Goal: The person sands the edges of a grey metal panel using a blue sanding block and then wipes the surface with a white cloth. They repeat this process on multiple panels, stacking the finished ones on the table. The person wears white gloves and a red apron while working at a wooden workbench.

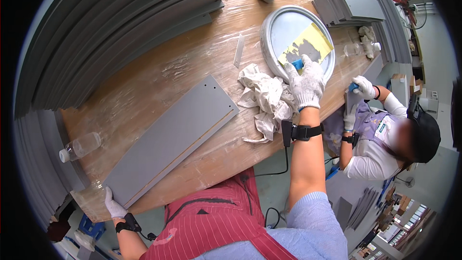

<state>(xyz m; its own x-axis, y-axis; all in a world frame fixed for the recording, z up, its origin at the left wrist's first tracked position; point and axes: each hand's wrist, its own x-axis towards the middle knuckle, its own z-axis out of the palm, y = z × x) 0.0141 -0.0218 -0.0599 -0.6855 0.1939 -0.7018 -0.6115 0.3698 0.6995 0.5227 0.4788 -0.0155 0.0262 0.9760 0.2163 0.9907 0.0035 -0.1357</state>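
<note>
Gloves cover both my hands. My right hand (306, 83) is stretched out over the edge of the round grey metal lid (276, 29) and closes around a small blue tool (298, 63), whose tip sits on the lid's surface at a patch of grey paste (308, 50). That paste is smeared on a yellow sheet (315, 38) lying inside the lid. A black band with a cable wraps my right wrist.

My left hand (114, 207) is far off at the near left corner of the table, fingers pressed flat against the end of a long grey panel (173, 137). I cannot tell whether it grips the edge or only rests on it. The panel lies slantwise across the wooden tabletop (159, 74), with a thin pale groove running along its length and two small holes near its far end.

Just beside my right hand, touching the lid's rim, lies a crumpled white rag (264, 101). A narrow clear strip (238, 50) lies on the wood left of the lid. A clear plastic bottle (79, 147) lies on its side near the panel's left edge.

Stacks of grey panels (120, 24) fan out along the table's far left, and shorter grey pieces (349, 2) are piled beyond the lid.

To my right, a co-worker in a black cap (426, 135) sits at the table's edge, gloved hands holding a blue tool against a grey piece.
</note>
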